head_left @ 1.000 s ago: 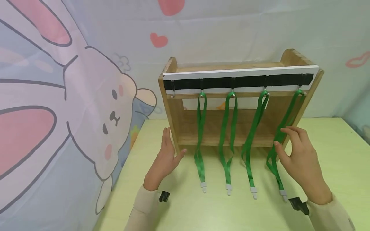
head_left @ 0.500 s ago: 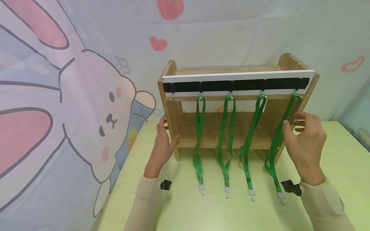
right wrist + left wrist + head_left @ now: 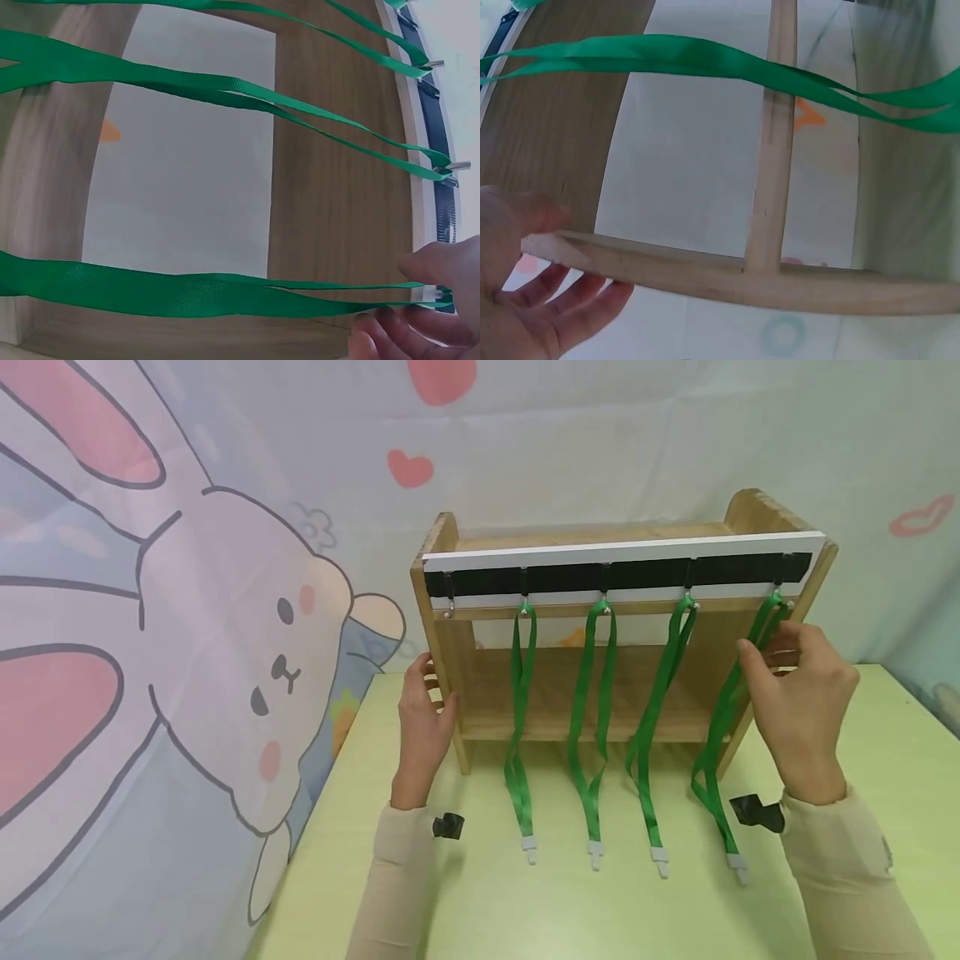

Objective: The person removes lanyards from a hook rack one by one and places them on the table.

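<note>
Head view: we see the left hand [image 3: 423, 722] gripping the left side of the wooden rack [image 3: 555, 693]. The right hand [image 3: 806, 710], partly curled, is at the rightmost hanging green lanyard [image 3: 722, 718]; we cannot tell whether it grips anything.

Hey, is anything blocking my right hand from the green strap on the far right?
Nothing visible. Your right hand is close beside the far-right green strap. The right wrist view shows the thumb and fingers on opposite sides of it, though whether they touch it is unclear.
</note>
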Available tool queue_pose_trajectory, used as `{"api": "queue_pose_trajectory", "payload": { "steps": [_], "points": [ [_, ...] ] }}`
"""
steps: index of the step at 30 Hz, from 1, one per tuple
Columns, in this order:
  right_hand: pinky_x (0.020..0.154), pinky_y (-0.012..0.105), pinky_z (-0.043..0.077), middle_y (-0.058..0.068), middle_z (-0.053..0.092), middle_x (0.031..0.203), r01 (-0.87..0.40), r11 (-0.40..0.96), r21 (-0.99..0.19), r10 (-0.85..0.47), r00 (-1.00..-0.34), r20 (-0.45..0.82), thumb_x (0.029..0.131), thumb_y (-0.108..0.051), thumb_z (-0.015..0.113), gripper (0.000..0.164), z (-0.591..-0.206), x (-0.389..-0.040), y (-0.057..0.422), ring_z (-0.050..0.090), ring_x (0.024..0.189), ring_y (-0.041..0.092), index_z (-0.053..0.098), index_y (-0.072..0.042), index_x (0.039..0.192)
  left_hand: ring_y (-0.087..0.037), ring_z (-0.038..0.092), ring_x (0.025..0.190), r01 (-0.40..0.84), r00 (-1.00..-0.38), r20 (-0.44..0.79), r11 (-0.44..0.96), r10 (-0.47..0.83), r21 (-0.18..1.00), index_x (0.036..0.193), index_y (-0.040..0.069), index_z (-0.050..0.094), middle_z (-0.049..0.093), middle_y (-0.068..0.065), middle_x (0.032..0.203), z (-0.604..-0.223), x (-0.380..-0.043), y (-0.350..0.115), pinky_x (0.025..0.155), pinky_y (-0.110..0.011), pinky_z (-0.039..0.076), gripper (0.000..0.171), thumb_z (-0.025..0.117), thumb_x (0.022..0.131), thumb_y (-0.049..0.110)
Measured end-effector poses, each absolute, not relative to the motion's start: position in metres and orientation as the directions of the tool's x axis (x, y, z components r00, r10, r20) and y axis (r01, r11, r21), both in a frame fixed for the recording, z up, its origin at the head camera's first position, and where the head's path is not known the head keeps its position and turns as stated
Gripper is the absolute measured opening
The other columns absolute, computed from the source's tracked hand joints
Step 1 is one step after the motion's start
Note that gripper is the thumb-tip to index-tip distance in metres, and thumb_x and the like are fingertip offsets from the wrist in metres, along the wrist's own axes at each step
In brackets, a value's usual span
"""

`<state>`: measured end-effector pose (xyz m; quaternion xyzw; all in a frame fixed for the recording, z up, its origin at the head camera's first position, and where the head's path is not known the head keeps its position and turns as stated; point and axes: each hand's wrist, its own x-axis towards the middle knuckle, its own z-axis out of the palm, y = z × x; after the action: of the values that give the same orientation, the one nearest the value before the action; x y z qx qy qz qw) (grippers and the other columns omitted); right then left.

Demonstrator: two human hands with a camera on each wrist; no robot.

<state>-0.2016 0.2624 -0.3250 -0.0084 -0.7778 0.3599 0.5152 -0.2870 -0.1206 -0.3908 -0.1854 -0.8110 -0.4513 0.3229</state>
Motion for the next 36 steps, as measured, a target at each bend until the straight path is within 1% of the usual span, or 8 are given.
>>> {"api": "queue_pose_trajectory", "payload": {
  "steps": [4,11,15,19,22,26,30,36],
  "points": [
    [0.066,0.003,0.036,0.024,0.071,0.086,-0.331,0.76,-0.56,0.378,-0.477,0.794,0.09,-0.008,0.074,0.022,-0.321,-0.205,0.261,0.044,0.07,-0.024,0.068,0.012,0.099,-0.037,0.061,0.095,0.573,-0.708,0.705,0.557,-0.034,0.602,0.139,-0.005,0.04,0.053,-0.026,0.121,-0.388,-0.289,-0.115,0.065,-0.045,0.06,0.053,0.065,0.092,-0.007],
    [0.063,0.004,0.034,0.027,0.071,0.085,-0.297,0.771,-0.563,0.393,-0.473,0.788,0.093,-0.006,0.068,0.022,-0.312,-0.204,0.262,0.04,0.065,-0.027,0.07,0.014,0.1,-0.038,0.061,0.097,0.533,-0.725,0.686,0.579,-0.063,0.617,0.14,-0.005,0.039,0.052,-0.026,0.123,-0.386,-0.285,-0.112,0.066,-0.046,0.06,0.053,0.062,0.093,-0.008],
    [0.063,0.004,0.034,0.026,0.072,0.087,-0.305,0.768,-0.563,0.396,-0.463,0.793,0.094,-0.007,0.066,0.022,-0.306,-0.202,0.263,0.04,0.064,-0.028,0.071,0.014,0.1,-0.04,0.061,0.098,0.529,-0.718,0.692,0.593,-0.067,0.606,0.14,-0.006,0.039,0.052,-0.027,0.122,-0.386,-0.284,-0.112,0.067,-0.046,0.06,0.053,0.062,0.092,-0.009],
    [0.065,0.003,0.034,0.026,0.072,0.087,-0.315,0.774,-0.549,0.394,-0.439,0.808,0.094,-0.008,0.065,0.023,-0.303,-0.198,0.265,0.04,0.065,-0.028,0.073,0.013,0.099,-0.04,0.061,0.098,0.539,-0.708,0.705,0.605,-0.051,0.586,0.14,-0.007,0.038,0.051,-0.028,0.123,-0.387,-0.286,-0.111,0.067,-0.046,0.06,0.052,0.061,0.093,-0.008],
    [0.066,0.003,0.034,0.026,0.072,0.087,-0.322,0.781,-0.536,0.384,-0.428,0.818,0.094,-0.008,0.066,0.021,-0.306,-0.193,0.267,0.041,0.066,-0.029,0.074,0.012,0.098,-0.039,0.061,0.096,0.536,-0.712,0.701,0.612,-0.043,0.582,0.14,-0.006,0.038,0.051,-0.027,0.123,-0.391,-0.286,-0.11,0.066,-0.045,0.06,0.052,0.061,0.094,-0.007],
    [0.066,0.005,0.034,0.026,0.071,0.082,-0.342,0.783,-0.52,0.358,-0.436,0.826,0.092,-0.005,0.069,0.018,-0.313,-0.187,0.268,0.041,0.065,-0.028,0.073,0.013,0.094,-0.039,0.061,0.096,0.534,-0.713,0.7,0.62,-0.036,0.575,0.14,-0.007,0.038,0.05,-0.027,0.123,-0.396,-0.285,-0.11,0.066,-0.045,0.06,0.051,0.06,0.094,-0.007],
    [0.065,0.007,0.035,0.025,0.069,0.078,-0.343,0.775,-0.531,0.359,-0.452,0.817,0.092,-0.004,0.068,0.018,-0.317,-0.185,0.266,0.042,0.063,-0.026,0.071,0.014,0.092,-0.039,0.061,0.096,0.541,-0.699,0.714,0.624,-0.038,0.563,0.14,-0.007,0.037,0.05,-0.028,0.124,-0.396,-0.287,-0.11,0.067,-0.046,0.06,0.052,0.06,0.094,-0.007],
    [0.064,0.005,0.037,0.024,0.07,0.08,-0.377,0.762,-0.527,0.363,-0.425,0.829,0.093,-0.005,0.068,0.018,-0.314,-0.183,0.265,0.045,0.064,-0.024,0.072,0.013,0.095,-0.04,0.061,0.096,0.555,-0.684,0.729,0.623,-0.036,0.551,0.139,-0.007,0.037,0.05,-0.028,0.123,-0.392,-0.289,-0.11,0.066,-0.047,0.059,0.052,0.061,0.093,-0.007]
  ]
}}
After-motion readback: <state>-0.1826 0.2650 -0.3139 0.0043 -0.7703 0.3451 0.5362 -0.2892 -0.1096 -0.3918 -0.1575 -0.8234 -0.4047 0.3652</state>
